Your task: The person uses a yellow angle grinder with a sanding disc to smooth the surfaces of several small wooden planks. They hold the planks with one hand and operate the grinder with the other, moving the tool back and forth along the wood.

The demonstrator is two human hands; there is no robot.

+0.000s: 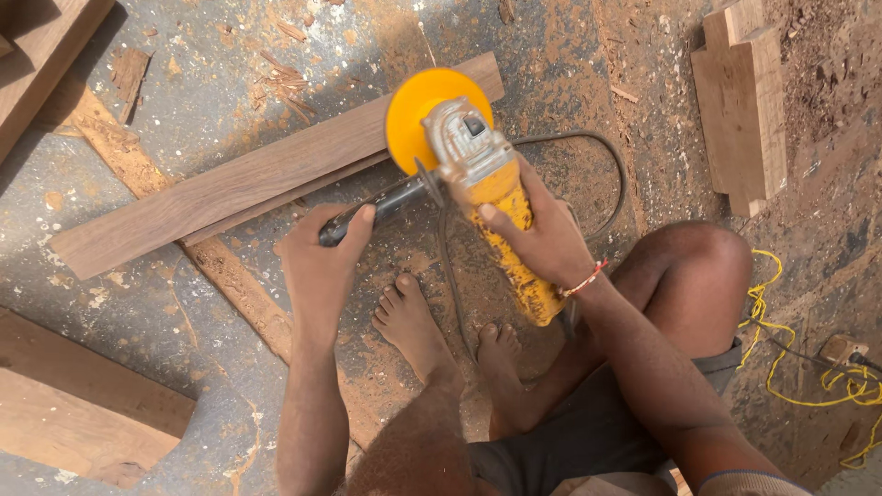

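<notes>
Angle grinder: we see it held above the concrete floor, over the near end of a long plank that lies slantwise across the floor. The yellow disc guard faces up toward us; the grey metal gear head sits just behind it, and the yellow body runs back toward the person's lap.

Left hand: grip closed round the black side handle that sticks out from the gear head. Right hand: grip wrapped over the yellow body, thumb along the top; a red thread band sits on that wrist.

Handling, as we judge it: a dense, rigid tool, front-heavy at the metal head, so it wants both holds, one on the side handle and one on the body. The plastic casing is coated with dust and may be slick. The disc end is no place to hold.

A dark power cord loops from behind the tool across the floor. Both bare feet rest on the floor under the tool, near the cord.

Around it: the plank is smooth-sawn, flat and stiff. Squared wood blocks lie toward the floor's far right; a thick beam lies at near left. Sawdust and splinters cover the rough concrete. Yellow wire is tangled at the right.
</notes>
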